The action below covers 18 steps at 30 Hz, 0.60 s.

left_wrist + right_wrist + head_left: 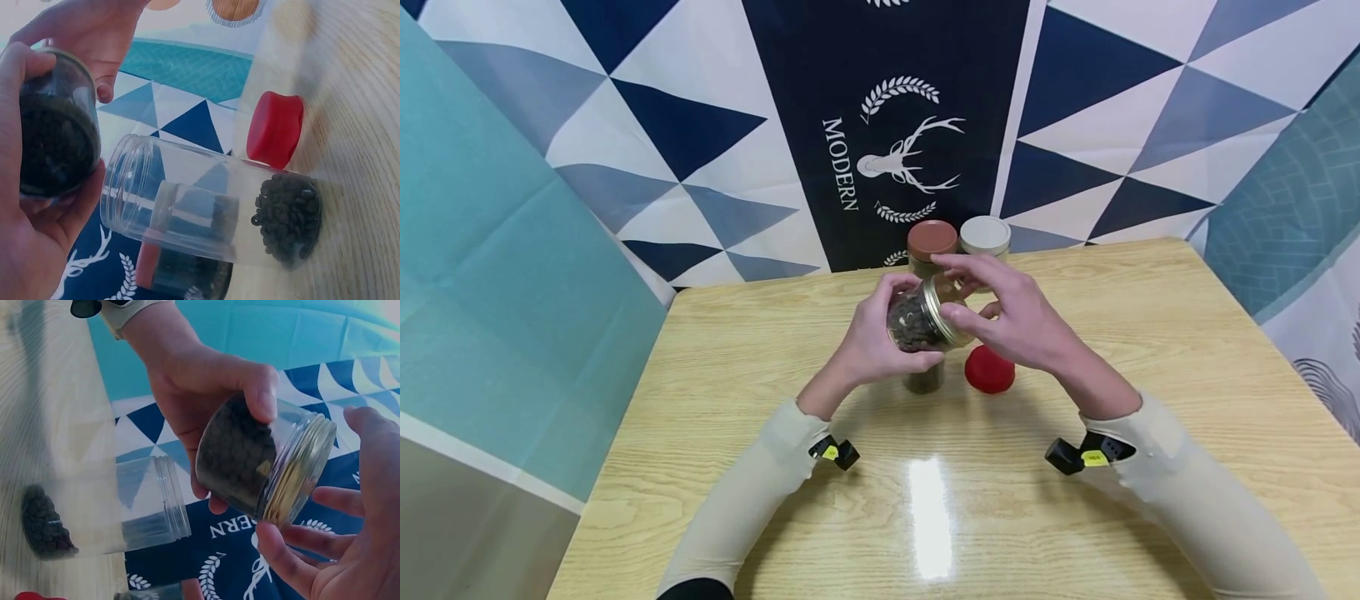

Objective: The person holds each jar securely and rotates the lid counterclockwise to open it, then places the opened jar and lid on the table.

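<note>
Left hand grasps the jar round its body and tilts it, gold rim toward your right hand, probably so that end stays free to reach. Right hand: fingers spread about the rim, not clenched; firm contact uncertain. Tall jar stands uncapped on the worktop, dark pellets at its bottom, seemingly placed for easy reach; red lid just beside it, likely its own. Brown-topped jar and white-topped jar behind, presumably out of your way. Your jar: off the worktop, within your left hand, left of your right palm, higher than the tall jar's mouth.
</note>
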Tool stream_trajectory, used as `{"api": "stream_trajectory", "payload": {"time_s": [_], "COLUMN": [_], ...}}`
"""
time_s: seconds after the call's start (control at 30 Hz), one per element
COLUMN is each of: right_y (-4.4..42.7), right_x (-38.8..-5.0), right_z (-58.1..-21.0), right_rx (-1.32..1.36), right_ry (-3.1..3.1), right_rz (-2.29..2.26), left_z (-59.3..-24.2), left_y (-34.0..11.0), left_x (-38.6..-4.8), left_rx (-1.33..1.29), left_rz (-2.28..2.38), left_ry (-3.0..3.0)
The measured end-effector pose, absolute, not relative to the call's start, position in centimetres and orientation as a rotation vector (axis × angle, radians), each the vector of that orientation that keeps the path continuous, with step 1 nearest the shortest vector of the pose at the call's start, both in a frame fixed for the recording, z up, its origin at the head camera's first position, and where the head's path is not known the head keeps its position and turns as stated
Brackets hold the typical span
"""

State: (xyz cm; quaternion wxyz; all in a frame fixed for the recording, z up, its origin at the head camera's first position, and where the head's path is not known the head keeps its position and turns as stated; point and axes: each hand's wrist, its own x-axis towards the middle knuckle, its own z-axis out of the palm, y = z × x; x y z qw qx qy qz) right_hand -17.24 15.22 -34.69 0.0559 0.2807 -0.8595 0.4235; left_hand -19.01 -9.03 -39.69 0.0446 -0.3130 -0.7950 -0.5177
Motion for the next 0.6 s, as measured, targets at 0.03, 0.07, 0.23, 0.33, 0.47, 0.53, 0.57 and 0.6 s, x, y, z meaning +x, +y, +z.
{"api": "stream_trajectory", "payload": {"time_s": [0.03,0.07,0.23,0.33,0.47,0.53,0.57,0.6], "right_y": [15.21,15.19,15.03,14.97,15.01,15.07,15.09,15.12], "right_x": [-17.25,-17.26,-17.39,-17.43,-17.42,-17.4,-17.4,-17.39], "right_z": [-34.66,-34.64,-34.7,-34.79,-34.91,-34.97,-35.0,-35.03], "right_rx": [0.839,0.828,0.814,0.826,0.847,0.872,0.889,0.91], "right_ry": [-2.615,-2.621,-2.623,-2.619,-2.609,-2.593,-2.582,-2.568], "right_rz": [1.288,1.288,1.306,1.318,1.311,1.303,1.301,1.299], "left_z": [-39.63,-39.6,-39.62,-39.66,-39.66,-39.65,-39.64,-39.62], "left_y": [-8.92,-8.81,-8.48,-8.42,-8.44,-8.54,-8.61,-8.69], "left_x": [-18.93,-18.87,-18.65,-18.57,-18.56,-18.63,-18.66,-18.7], "left_rx": [-0.948,-0.942,-0.944,-0.949,-0.954,-0.959,-0.959,-0.96], "left_rz": [-1.557,-1.528,-1.426,-1.404,-1.406,-1.431,-1.448,-1.471], "left_ry": [-2.422,-2.416,-2.398,-2.401,-2.407,-2.412,-2.417,-2.422]}}
